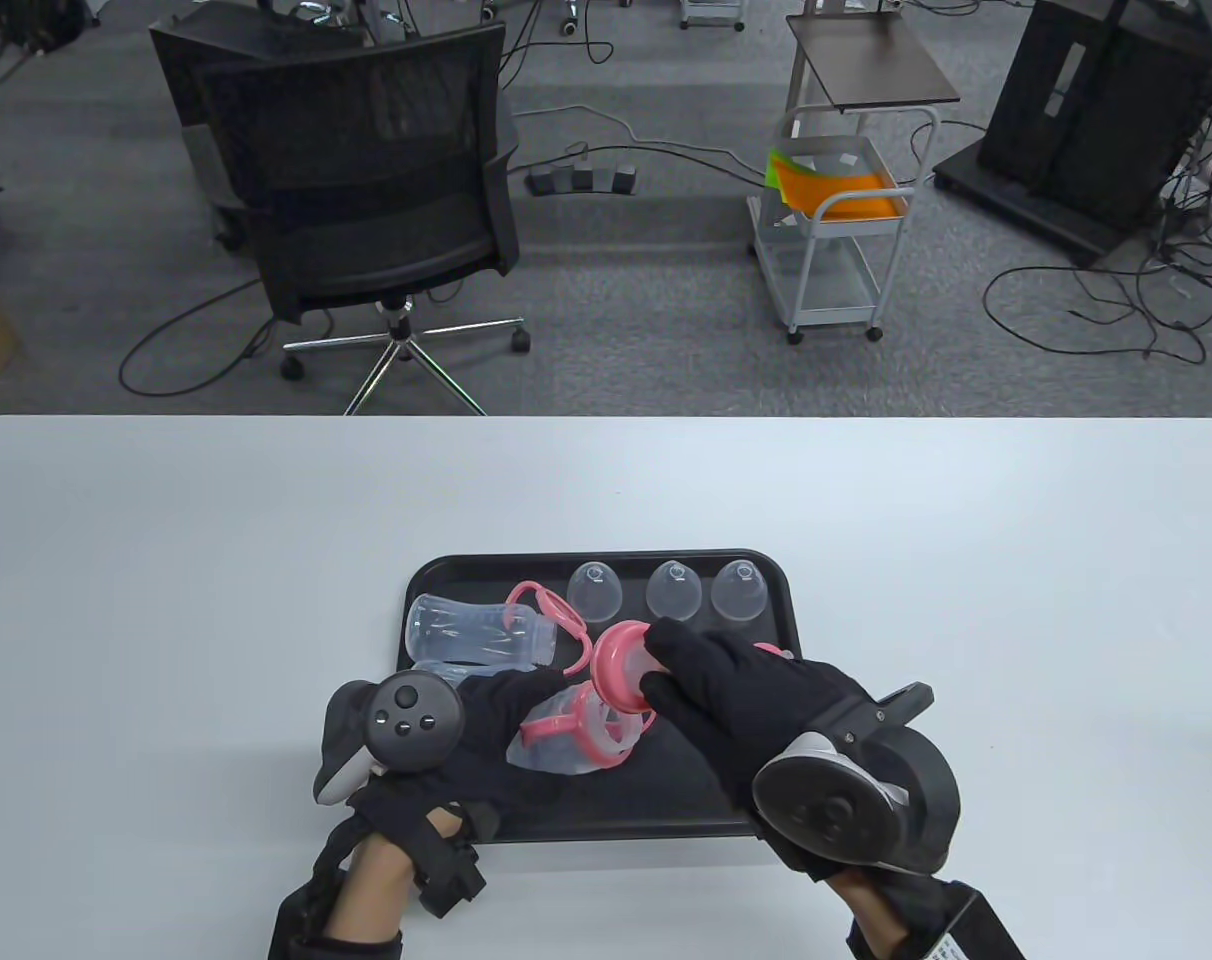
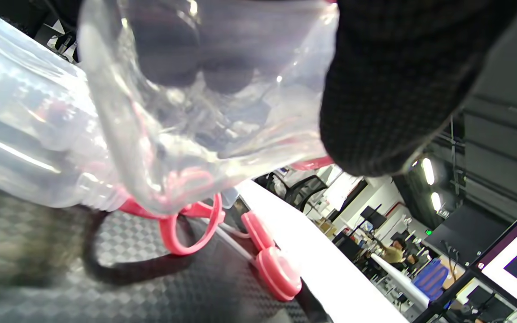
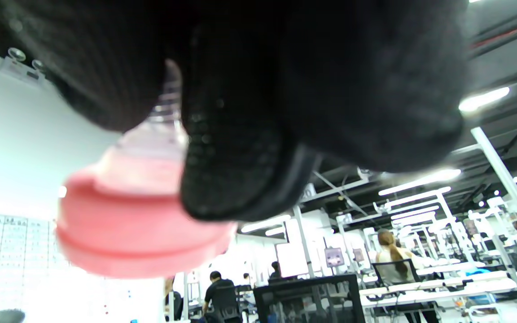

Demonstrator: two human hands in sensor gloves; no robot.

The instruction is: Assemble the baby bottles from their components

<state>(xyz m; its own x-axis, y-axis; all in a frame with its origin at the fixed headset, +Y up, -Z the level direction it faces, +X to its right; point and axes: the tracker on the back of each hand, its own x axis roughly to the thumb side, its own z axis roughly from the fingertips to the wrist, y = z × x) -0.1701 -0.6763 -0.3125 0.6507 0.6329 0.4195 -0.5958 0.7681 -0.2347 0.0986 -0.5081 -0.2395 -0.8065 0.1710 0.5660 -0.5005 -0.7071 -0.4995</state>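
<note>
A black tray [image 1: 666,800] holds the bottle parts. My left hand [image 1: 486,720] grips a clear bottle body [image 1: 556,745] that carries a pink handle ring [image 1: 606,735]; the bottle fills the left wrist view [image 2: 186,112], with my fingers [image 2: 388,89] around it. My right hand [image 1: 726,690] holds a pink screw collar with its nipple [image 1: 621,668] just above the bottle's mouth; the collar shows in the right wrist view [image 3: 137,224]. A second clear bottle [image 1: 471,632] with pink handles [image 1: 546,605] lies at the tray's left.
Three clear dome caps [image 1: 596,588] [image 1: 674,588] [image 1: 738,588] stand along the tray's far edge. Another pink part [image 1: 771,650] peeks out behind my right hand. The white table [image 1: 966,600] spreads around the tray. A black chair [image 1: 366,200] stands beyond the far edge.
</note>
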